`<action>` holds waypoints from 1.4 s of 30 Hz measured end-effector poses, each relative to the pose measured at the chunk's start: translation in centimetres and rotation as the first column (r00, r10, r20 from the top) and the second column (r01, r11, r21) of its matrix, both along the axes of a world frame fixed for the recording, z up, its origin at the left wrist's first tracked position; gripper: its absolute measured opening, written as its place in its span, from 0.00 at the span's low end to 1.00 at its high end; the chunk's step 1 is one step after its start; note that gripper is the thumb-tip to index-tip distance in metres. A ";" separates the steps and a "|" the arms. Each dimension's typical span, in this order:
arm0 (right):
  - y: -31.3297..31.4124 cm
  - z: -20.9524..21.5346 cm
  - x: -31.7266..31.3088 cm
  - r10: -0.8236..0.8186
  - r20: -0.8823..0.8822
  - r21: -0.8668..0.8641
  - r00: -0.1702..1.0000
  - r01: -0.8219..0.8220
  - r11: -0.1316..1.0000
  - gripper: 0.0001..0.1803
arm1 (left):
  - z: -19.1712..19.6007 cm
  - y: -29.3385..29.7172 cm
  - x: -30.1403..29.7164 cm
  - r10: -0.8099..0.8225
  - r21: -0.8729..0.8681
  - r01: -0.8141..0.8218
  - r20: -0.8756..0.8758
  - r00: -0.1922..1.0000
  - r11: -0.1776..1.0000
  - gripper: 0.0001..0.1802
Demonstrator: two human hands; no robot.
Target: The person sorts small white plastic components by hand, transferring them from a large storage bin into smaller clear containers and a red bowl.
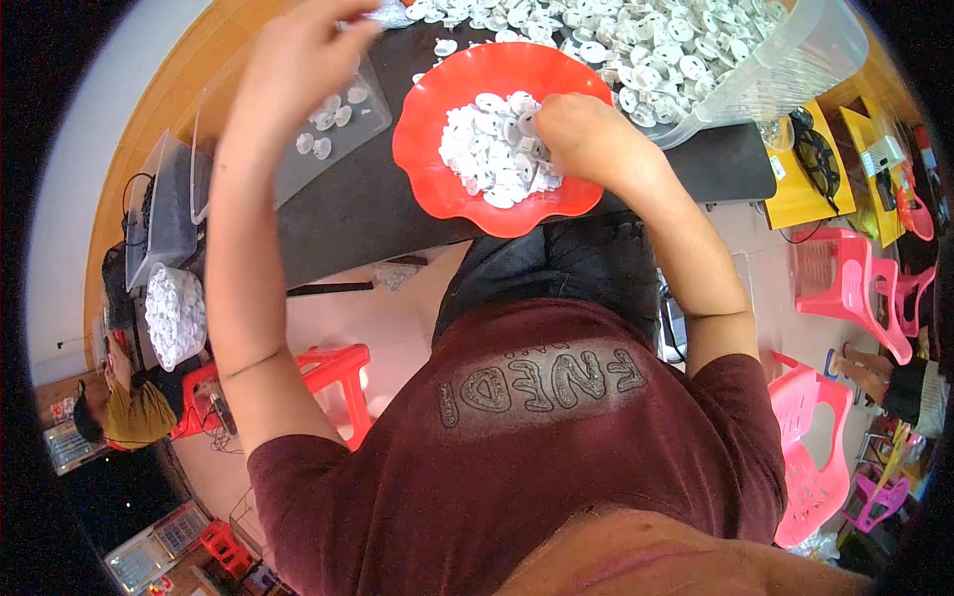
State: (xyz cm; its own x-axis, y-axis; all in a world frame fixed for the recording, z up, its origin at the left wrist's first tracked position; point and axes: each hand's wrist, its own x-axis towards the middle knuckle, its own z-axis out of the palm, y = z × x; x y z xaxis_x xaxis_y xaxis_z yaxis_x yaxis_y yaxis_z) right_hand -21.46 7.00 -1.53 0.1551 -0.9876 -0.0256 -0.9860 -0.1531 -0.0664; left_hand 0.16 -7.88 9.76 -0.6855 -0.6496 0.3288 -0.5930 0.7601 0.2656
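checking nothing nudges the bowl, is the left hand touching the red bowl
Apart. The head view shows the left hand to the upper left of the red bowl, with dark tabletop visible between them.

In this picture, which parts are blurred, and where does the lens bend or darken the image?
Head view: the left hand looks smeared, probably by motion; the red bowl is sharper. Head view: the brown panel curves strongly at left, and the corners fall to black.
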 end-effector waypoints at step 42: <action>-0.6 -0.2 0.2 0.031 0.152 0.012 0.988 -0.033 0.999 0.05 | -10.5 7.1 -2.2 0.464 0.708 0.690 -0.667 0.583 0.152 0.21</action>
